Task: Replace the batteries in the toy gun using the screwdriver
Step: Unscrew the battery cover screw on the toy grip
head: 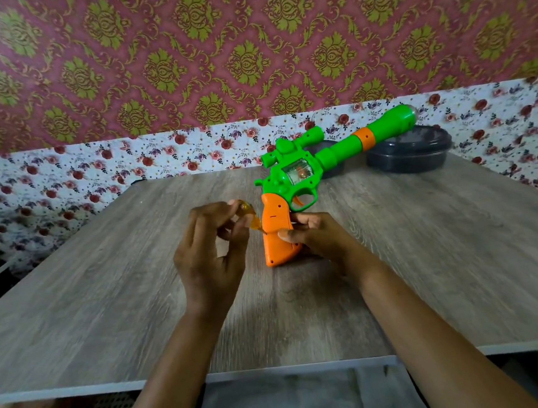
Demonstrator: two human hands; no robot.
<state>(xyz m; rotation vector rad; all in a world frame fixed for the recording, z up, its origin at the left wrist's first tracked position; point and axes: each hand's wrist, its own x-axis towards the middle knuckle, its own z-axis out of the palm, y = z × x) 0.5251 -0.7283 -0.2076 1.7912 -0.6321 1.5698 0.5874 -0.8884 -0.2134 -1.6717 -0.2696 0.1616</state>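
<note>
Head view: one toy gun (304,171), one screwdriver (252,218), two hands.

I can read no words, numbers, brand names or signs anywhere in front of me. The toy gun (292,182) held in my right hand (317,237) has a few small moulded marks on its orange grip, too small to tell whether they are letters. On the far wall, the damask wallpaper (245,41) and the floral covering (158,158) below it show only patterns.
</note>
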